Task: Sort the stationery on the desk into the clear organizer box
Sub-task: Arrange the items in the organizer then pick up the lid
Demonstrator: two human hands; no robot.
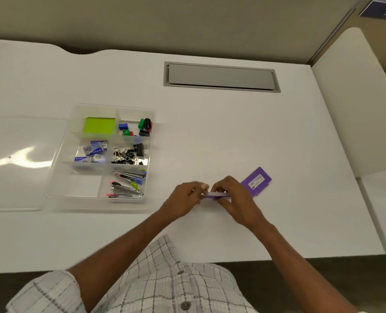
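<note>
Nearest camera: checked shirt point(165, 279) at the lower edge, with both bare forearms reaching forward over the desk point(210, 132).
Left hand point(183, 199): fingers curled, pinching the left end of a slim purple case point(217, 195).
Right hand point(235, 197): fingers curled over the case's right end, gripping it.
Task item: the case is held edge-on between both hands, just above the desk and well right of the clear organizer box point(52, 193).
Second item: a matching purple case point(256, 181) lies flat, label up, just beside the right hand and not yet sorted.
Step in hand, as judged: carrying the held case to the box. Best done by passing it to one hand, keeping it level, and lowering it flat into the near-left compartment point(81, 186) — the only one that looks vacant.
Box contents: green notes point(99, 125) far left; small coloured pieces point(137, 128) far right, kind unclear; blue packets point(92, 152) and binder clips point(128, 154) in the middle row; small staplers point(127, 184) near right.
Obstructions: none on the route. The near wall of the box must be cleared, and the staplers sit just beside the target — a careless entry could disturb them.
Surroundings: grey cable hatch point(220, 76) set in the desk beyond.
</note>
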